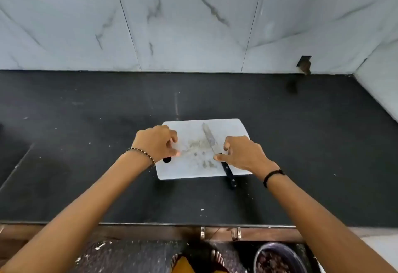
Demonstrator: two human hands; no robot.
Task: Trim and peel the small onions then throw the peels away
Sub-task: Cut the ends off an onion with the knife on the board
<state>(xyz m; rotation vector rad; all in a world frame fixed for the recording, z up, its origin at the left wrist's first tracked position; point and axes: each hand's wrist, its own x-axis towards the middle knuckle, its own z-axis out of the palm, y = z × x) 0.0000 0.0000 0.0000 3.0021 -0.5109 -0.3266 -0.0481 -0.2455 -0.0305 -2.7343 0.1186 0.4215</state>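
Pale onion scraps (199, 145) are lying smeared across the middle of the white cutting board (228, 126), too blurred to tell apart. The knife (210, 139) is lying beside them, its handle partly hidden under the right hand (241, 154). The left hand (156, 142) is curling at the board's left edge. Whether either hand is gripping anything cannot be told. A bin (256, 257) holding purplish bits is being cut off by the lower frame edge.

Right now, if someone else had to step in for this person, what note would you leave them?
Left hand: fingers curled at the left edge of the cutting board; grip unclear.
Right hand: curled over the knife lying on the board; hold unclear.
No whole onions in view; only small peel scraps lie on the board.
A container on the floor, lower right, holds dark scraps.
Left: probably clearing those scraps away.
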